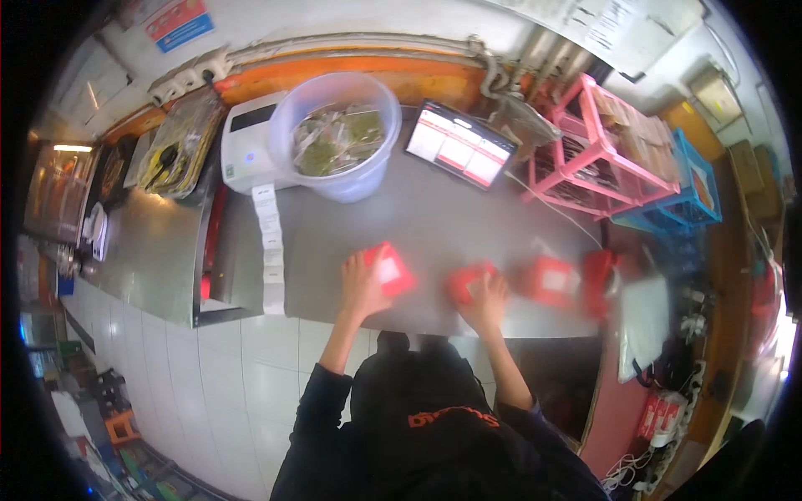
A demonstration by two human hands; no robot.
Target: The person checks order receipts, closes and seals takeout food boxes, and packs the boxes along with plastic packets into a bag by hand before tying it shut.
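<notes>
My left hand is closed on the side of a red box with a white label on its face, held tilted at the counter's front. To the right, my right hand has its fingers on a second red box, which is blurred and partly hidden by the hand. Another red box with a white label sits on the steel counter just right of that hand. Beyond it stands one more blurred red package.
A translucent bucket with small packets stands at the back, beside a white label printer with a long paper strip. A tablet, a pink rack and a blue basket line the back right. White bags lie at right.
</notes>
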